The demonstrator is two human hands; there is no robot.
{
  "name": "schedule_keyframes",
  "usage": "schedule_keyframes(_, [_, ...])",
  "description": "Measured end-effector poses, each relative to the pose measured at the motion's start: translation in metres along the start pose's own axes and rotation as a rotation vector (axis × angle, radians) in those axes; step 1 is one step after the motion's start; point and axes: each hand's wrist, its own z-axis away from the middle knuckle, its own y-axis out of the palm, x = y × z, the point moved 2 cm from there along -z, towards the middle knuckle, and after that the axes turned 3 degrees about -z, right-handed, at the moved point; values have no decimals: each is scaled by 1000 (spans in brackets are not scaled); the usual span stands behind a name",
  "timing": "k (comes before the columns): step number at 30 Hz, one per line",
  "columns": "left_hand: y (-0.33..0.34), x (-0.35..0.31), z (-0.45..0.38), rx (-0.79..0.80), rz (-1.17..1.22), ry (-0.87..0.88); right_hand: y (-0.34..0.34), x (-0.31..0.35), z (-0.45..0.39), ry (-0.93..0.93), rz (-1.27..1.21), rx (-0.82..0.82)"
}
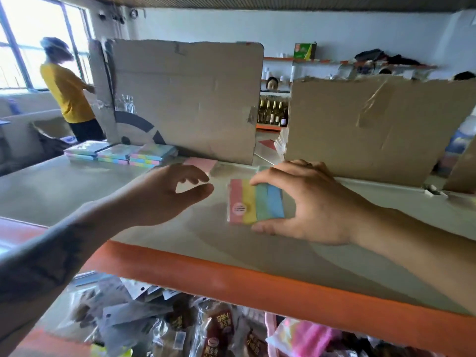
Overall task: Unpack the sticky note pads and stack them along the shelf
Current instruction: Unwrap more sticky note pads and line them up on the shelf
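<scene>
Two hands work above the grey top shelf (64,191), which has an orange front edge (231,276). The right hand (309,202) grasps a wrapped sticky note pad (255,202) striped pink, yellow, green and blue, with a round label on the pink stripe. The fingers curl over the far edge of the pad and the thumb presses the near edge. Whether the pad touches the shelf surface or is held just above it cannot be determined.

The left hand (164,194) hovers just left of the pad, apart from it. It holds nothing; the thumb and fingers are loosely curved toward each other with a gap between the tips.

A row of three stacks of sticky note pads (121,154) lies at the back left of the shelf, the stacks side by side and touching. A single pink pad (201,163) lies flat between that row and the held pad, just beyond the left fingertips.

Two upright cardboard sheets stand along the back of the shelf: a large sheet (185,99) behind the stacks and a second sheet (373,124) to the right. Through the gap between them, bottles (271,112) stand on a distant shelf.

Below the orange edge, a lower level holds a heap of packaged goods in clear and printed wrappers (180,325). A person in a yellow shirt (67,91) stands near the window (31,34) at far left.
</scene>
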Motion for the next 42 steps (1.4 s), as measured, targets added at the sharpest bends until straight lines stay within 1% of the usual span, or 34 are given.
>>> schedule_keyframes(3, [-19,58,-1,-1,-39,-25,17,24,-51,64,-63,-4])
schedule_keyframes(6, [-39,114,4,44,-108,-51,40,50,-107,100,-107,-20])
schedule_keyframes(9, [-63,172,9,108,-162,-67,63,77,-168,165,-75,-28])
schedule_keyframes(12, [-85,219,9,135,-241,-59,84,94,-222,237,-73,-29])
schedule_keyframes(16, [-101,263,10,196,-262,-46,108,110,-280,308,-21,2])
schedule_keyframes(19, [-102,271,15,225,-274,-20,125,115,-311,342,3,51])
schedule_keyframes(22, [-100,266,20,250,-306,-5,138,115,-328,350,5,82])
schedule_keyframes(26, [-100,265,20,251,-305,4,153,116,-342,357,26,108])
schedule_keyframes(31, [-98,266,20,240,-309,18,164,116,-346,398,52,194])
schedule_keyframes(39, [-100,263,19,256,-302,-6,161,119,-341,377,92,198])
schedule_keyframes(42, [-102,256,18,240,-319,1,152,122,-329,380,62,126])
